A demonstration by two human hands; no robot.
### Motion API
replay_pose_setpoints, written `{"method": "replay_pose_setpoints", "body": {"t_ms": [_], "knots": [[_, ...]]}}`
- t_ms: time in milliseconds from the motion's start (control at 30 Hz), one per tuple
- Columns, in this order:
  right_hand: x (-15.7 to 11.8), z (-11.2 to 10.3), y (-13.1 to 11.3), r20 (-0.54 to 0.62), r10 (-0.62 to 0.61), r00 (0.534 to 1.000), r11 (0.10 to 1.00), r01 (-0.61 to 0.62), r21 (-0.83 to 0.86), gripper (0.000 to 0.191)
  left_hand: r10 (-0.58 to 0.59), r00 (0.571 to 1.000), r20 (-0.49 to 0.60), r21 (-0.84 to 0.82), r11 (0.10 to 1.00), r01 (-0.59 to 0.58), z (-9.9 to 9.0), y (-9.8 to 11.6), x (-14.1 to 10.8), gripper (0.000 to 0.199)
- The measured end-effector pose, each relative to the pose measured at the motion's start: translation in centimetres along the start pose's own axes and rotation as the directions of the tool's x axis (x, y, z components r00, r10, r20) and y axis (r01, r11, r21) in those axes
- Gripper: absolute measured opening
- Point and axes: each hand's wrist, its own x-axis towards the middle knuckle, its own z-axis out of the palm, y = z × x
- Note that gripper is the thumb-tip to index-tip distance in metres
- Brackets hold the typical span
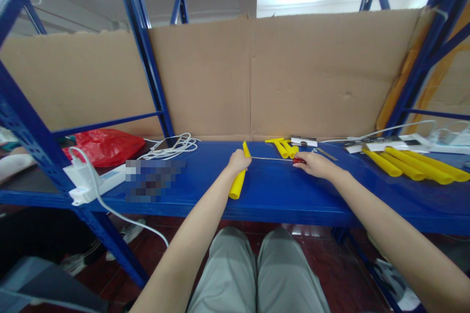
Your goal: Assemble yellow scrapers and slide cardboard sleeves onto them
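My left hand is closed around a yellow tube that stands out above and below the fingers, over the blue shelf. Closed on the red handle of a screwdriver-like tool is my right hand. The tool's thin metal shaft runs left from the handle, its far end meeting the tube beside my left fingers. Whether the tip is inside the tube cannot be made out.
Short yellow pieces lie behind the tool, near a metal strip. Several yellow tubes rest at the right. On the left are a white power strip, coiled white cable and a red bag. Cardboard stands behind.
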Motion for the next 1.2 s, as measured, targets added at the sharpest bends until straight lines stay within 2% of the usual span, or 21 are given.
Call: {"method": "replay_pose_setpoints", "body": {"t_ms": [467, 733, 967, 1200], "knots": [[0.09, 0.05, -0.41, 0.050, 0.077, 0.996, 0.997, -0.077, -0.003, 0.019, -0.002, 1.000, 0.009, -0.006, 1.000, 0.002, 0.03, -0.08, 0.12, 0.015], [-0.01, 0.17, -0.35, 0.030, 0.068, 0.997, 0.993, -0.070, 0.090, 0.012, -0.014, 1.000, 0.008, -0.006, 1.000, 0.014, 0.08, -0.13, 0.24, 0.017], [0.03, 0.30, 0.12, -0.016, 0.023, 1.000, 0.999, -0.022, 0.035, 0.008, -0.010, 1.000, 0.008, -0.026, 1.000, 0.010, 0.16, -0.09, 0.12, 0.011], [0.09, 0.18, -0.01, 0.000, 0.064, 0.998, 0.998, -0.064, 0.018, 0.008, 0.004, 1.000, 0.017, -0.025, 1.000, -0.003, 0.13, 0.04, 0.03, 0.010]]}}
